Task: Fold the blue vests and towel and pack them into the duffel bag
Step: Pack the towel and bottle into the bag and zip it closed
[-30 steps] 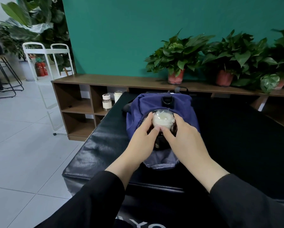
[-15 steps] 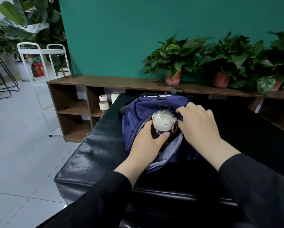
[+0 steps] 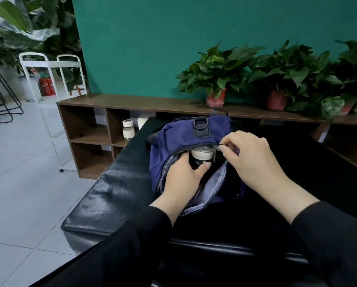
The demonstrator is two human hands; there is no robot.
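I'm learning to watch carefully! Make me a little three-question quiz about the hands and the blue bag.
1. True or false: the blue duffel bag is zipped fully shut.
2. What does the left hand grip inside the bag? A) a folded towel B) a dark bottle with a white lid C) a plant pot
3. Fill in: the right hand pinches something small at the bag's ____.

Key:
1. False; its opening gapes and shows the grey lining.
2. B, the bottle.
3. Zipper edge; it looks like the zip pull, though it is too small to be sure.
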